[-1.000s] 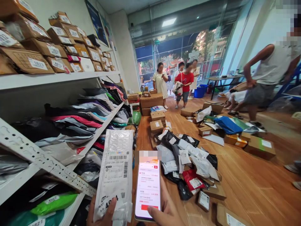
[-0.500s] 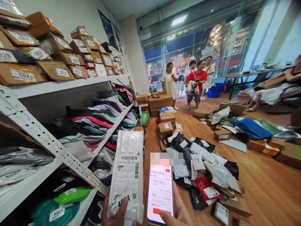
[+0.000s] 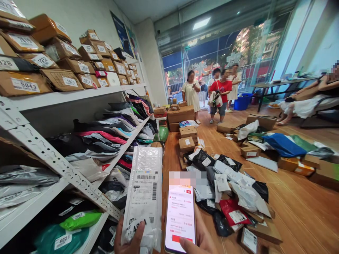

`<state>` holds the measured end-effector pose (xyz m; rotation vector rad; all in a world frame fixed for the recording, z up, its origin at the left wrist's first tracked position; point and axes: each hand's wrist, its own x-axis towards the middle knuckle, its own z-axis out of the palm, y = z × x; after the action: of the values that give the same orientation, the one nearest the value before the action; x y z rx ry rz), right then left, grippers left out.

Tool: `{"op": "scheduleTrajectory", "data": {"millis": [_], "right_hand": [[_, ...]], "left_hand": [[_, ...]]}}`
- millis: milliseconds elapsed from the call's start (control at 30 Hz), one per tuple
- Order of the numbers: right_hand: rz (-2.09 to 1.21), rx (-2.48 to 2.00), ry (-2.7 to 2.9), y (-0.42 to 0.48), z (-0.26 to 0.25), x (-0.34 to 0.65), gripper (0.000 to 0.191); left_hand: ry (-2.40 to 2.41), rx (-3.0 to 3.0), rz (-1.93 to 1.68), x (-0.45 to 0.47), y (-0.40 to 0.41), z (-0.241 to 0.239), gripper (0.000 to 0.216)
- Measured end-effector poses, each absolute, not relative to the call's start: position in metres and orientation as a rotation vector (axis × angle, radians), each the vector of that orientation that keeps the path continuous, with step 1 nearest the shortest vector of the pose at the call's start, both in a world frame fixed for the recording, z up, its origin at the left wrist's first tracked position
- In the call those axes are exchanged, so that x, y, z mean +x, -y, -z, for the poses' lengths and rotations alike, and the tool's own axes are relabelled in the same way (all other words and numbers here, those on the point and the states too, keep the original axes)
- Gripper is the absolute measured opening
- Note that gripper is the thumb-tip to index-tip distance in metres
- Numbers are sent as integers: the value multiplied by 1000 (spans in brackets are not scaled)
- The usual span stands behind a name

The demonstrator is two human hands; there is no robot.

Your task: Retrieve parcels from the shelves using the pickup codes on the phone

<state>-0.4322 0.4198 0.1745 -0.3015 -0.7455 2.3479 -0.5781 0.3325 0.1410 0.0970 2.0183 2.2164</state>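
Note:
My left hand (image 3: 130,239) grips the bottom of a long white plastic parcel (image 3: 144,192) with a barcode label and a handwritten number, held upright at the lower middle. Just to its right, my right hand (image 3: 201,237) holds a smartphone (image 3: 180,217) upright, its lit screen showing a red and white list, thumb resting on the lower screen. Both hands sit at the frame's bottom edge, only partly visible.
White metal shelves (image 3: 79,93) on the left hold labelled cardboard boxes above and soft mailer bags below. A heap of bags and boxes (image 3: 225,183) covers the wooden floor ahead. Several people (image 3: 218,93) stand by the glass entrance; another person (image 3: 307,98) sits at right.
My view swung from a second ago, so the shelves and floor pile shifted right. The standing person at the right has left the view. Parcel and phone stay in my hands.

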Motion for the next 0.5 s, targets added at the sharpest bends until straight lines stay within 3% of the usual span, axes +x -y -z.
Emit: {"op": "scheduleTrajectory", "data": {"millis": [333,500], "right_hand": [[-2363,-286,792,-424,-181,-430,132],[-2311,-266,850,-425,-190,-427,121]], "left_hand": [[-1989,149,-2267,-575,-334,-145,27],[-1934,-9,-2138,-578,-335,-157,51]]}}
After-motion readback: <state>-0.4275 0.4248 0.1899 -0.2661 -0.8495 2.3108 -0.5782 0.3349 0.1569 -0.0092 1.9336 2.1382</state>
